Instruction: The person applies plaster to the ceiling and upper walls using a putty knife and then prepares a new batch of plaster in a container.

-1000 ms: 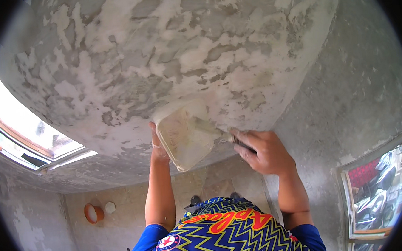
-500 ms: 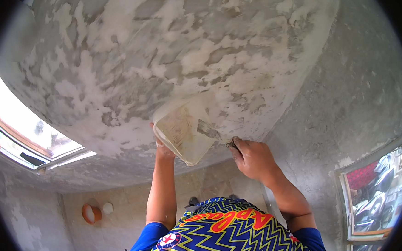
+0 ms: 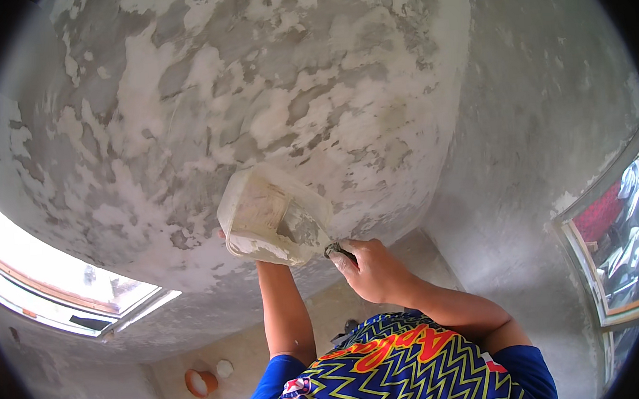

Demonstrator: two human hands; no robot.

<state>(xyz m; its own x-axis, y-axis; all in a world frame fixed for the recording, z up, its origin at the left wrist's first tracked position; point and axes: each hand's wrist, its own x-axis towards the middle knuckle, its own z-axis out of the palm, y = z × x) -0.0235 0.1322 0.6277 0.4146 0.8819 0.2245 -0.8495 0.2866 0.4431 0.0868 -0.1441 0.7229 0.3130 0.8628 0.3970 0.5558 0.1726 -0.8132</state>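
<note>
A translucent white square plastic container, smeared with pale filler, is held up near the middle. My left hand holds it from behind, with only fingertips showing at its left side and the rest hidden. My right hand is closed round the handle of a putty knife, whose smeared blade is inside the container. The mottled grey and white plastered surface lies behind both hands.
A bright window is at the left, another framed window at the right. A grey plastered wall runs down the right side. An orange ring and a small white piece show at the lower left.
The view has shifted against the room. The container has moved left and tilted, and my right hand has come left and lower, with the knife blade deeper into the container.
</note>
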